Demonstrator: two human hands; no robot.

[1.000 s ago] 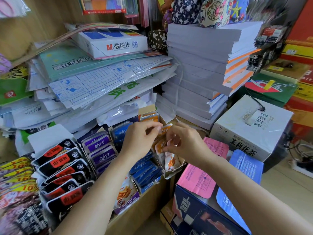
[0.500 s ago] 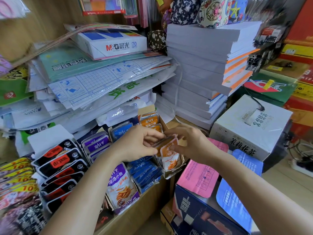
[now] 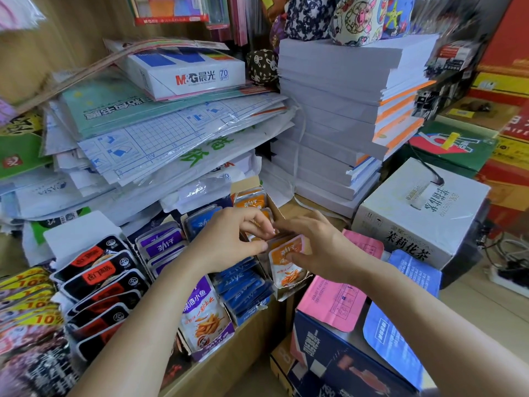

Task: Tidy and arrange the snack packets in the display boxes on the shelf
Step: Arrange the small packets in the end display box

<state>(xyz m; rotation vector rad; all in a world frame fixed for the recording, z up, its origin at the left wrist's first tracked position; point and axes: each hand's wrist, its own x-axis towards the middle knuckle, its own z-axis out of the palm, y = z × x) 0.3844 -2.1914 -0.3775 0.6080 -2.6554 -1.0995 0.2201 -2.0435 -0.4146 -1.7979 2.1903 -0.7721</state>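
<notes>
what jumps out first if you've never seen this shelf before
Two hands meet mid-frame: the left hand and right hand pinch orange snack packets at the snack row's right end. Behind them towers a stack of white paper reams, and black-and-red packets fill the lower left.

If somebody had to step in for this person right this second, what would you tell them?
Left hand: pinches the tops of the orange packets in the rightmost display box.
Right hand: thumb on the front one, fingers behind the row.
Done: blue packets and purple packets stand filed in their boxes.
Left: square up the orange row and let go; the black packets probably want straightening next.
</notes>
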